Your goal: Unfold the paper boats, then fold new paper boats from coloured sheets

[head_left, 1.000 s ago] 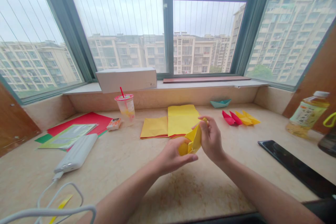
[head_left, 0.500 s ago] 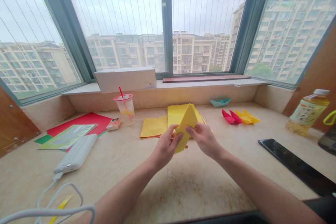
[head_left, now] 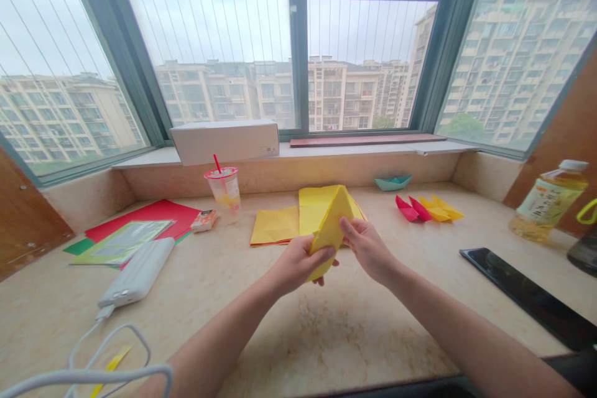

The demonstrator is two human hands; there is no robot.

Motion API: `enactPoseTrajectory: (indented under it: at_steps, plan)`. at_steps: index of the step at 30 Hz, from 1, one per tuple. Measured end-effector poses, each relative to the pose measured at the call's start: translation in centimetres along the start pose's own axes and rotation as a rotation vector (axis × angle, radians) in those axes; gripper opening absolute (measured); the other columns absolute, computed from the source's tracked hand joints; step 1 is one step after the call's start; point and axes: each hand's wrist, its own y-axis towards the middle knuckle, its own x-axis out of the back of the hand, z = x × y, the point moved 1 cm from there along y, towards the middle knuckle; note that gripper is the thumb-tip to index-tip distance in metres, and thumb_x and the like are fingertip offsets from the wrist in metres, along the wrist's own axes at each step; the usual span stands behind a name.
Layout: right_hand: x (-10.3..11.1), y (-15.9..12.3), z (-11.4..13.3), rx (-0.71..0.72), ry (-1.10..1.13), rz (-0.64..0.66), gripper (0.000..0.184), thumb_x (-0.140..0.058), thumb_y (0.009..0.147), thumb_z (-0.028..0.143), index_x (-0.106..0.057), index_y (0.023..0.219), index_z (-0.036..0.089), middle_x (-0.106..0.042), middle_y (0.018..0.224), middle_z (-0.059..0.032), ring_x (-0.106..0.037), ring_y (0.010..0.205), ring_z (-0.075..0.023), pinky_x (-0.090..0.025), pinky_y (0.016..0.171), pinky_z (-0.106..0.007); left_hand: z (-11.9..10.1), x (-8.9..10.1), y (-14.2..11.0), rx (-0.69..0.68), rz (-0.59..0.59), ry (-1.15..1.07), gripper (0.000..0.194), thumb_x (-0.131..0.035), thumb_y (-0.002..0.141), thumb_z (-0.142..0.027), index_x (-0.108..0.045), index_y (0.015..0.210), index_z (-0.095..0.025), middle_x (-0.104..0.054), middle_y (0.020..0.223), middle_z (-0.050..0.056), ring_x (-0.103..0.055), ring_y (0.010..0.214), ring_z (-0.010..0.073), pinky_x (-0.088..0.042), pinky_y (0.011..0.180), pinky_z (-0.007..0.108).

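Observation:
A folded piece of yellow paper (head_left: 332,228), pointed at its top, is held up between my hands above the counter. My left hand (head_left: 305,264) grips its lower left part, thumb across the front and fingers behind. The right edge is pinched by my right hand (head_left: 366,242), with the thumb on the near face. Behind the folded paper lies a stack of yellow sheets (head_left: 310,199), partly hidden by it. Orange-yellow folded sheets (head_left: 274,227) lie just left of that stack.
A teal paper boat (head_left: 392,183), pink folded paper (head_left: 413,208) and yellow folded paper (head_left: 441,208) sit at the back right. A black phone-like slab (head_left: 527,295) and a drink bottle (head_left: 548,202) are rightward. Leftward are a plastic cup (head_left: 224,193), a white power bank (head_left: 137,273) and red paper (head_left: 149,217).
My left hand has shifted its hold, its thumb now lying further across the paper. The folded paper has turned slightly and moved a little right. Both hands still hold it.

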Motion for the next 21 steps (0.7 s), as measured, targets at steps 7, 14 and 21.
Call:
enactPoseTrajectory:
  at_steps: [7,14,21]
  plan:
    - [0.4,-0.1,0.0,-0.002,-0.056,0.008,0.047,-0.059,0.085,0.059,-0.070,0.091,0.014,-0.071,0.079,-0.0079,-0.067,0.069,-0.0217,-0.052,0.051,-0.029,0.4,0.5,0.2,-0.008,0.049,0.027,0.037,-0.062,0.083,-0.048,-0.062,0.079,-0.011,-0.068,0.075,0.006,-0.055,0.044,0.0083,-0.042,0.042,0.019]
    - [0.0,-0.1,0.0,0.079,-0.125,-0.052,0.052,-0.054,0.084,0.067,-0.070,0.084,0.017,-0.067,0.066,-0.0041,-0.061,0.056,-0.0182,-0.050,0.046,-0.029,0.1,0.5,0.0,-0.071,0.105,0.110,0.026,-0.064,0.082,-0.038,-0.065,0.082,-0.013,-0.061,0.073,0.002,-0.054,0.057,0.0088,-0.044,0.053,0.021]
    - [1.0,0.2,-0.4,0.083,-0.094,-0.127,0.046,-0.054,0.088,0.061,-0.069,0.090,0.018,-0.071,0.078,-0.0051,-0.066,0.068,-0.0200,-0.050,0.051,-0.028,0.2,-0.4,-0.3,-0.027,0.148,-0.076,0.038,-0.059,0.088,-0.046,-0.060,0.104,-0.012,-0.068,0.098,0.013,-0.066,0.058,0.0125,-0.053,0.050,0.023]
